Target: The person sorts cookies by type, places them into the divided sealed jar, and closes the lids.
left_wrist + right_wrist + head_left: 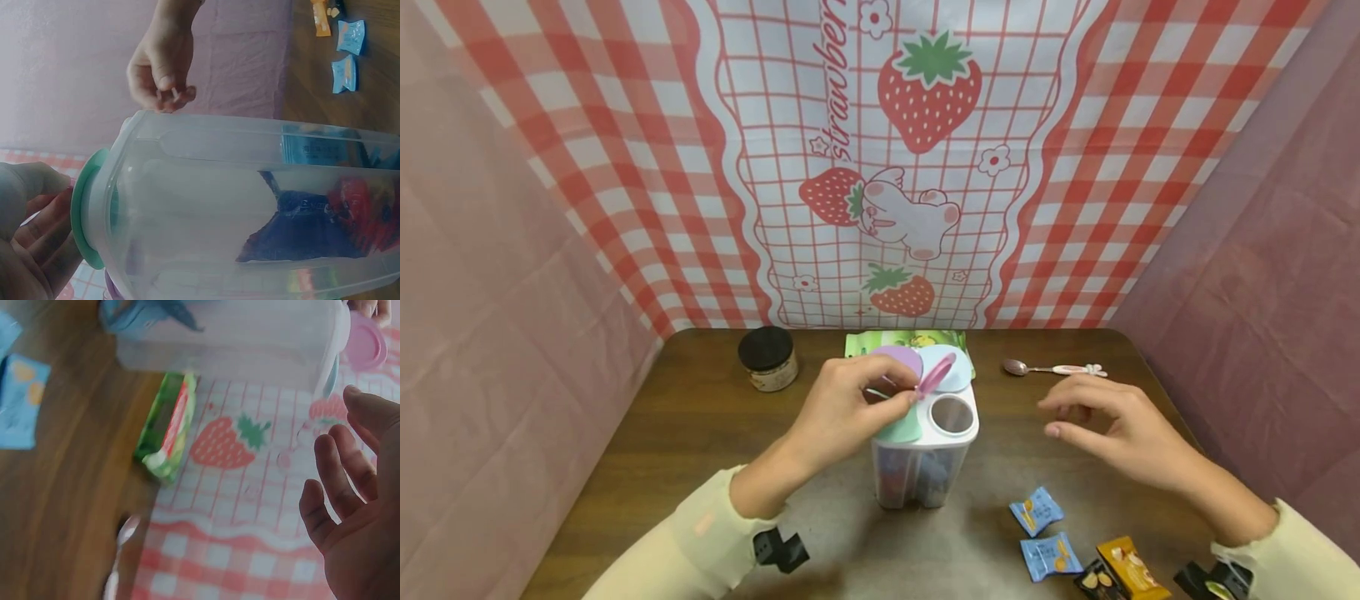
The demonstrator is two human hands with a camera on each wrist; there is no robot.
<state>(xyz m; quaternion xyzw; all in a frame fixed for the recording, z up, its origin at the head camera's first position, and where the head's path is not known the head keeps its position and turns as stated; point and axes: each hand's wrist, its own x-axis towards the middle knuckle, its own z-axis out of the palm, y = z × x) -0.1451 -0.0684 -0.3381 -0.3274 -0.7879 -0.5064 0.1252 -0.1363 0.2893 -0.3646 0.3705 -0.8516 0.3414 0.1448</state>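
Observation:
A clear storage container [917, 479] with a white top stands mid-table, wrapped snacks inside it. My left hand [850, 400] is over its top and pinches a pink lid [936, 375], which is tilted up beside an uncovered round opening [952, 415]. Purple [901, 358], pale blue [951, 375] and green [904, 427] lids lie on the other openings. In the left wrist view a blue packet [300, 228] and a red packet [365, 212] show through the wall. To the container's right my right hand [1112, 425] hovers with relaxed fingers, holding nothing.
Two blue snack packets [1037, 511], an orange packet [1132, 568] and a black packet [1101, 579] lie at the front right. A spoon [1052, 368] lies at the back right. A black-lidded jar [767, 358] stands back left; a green package [917, 338] is behind the container.

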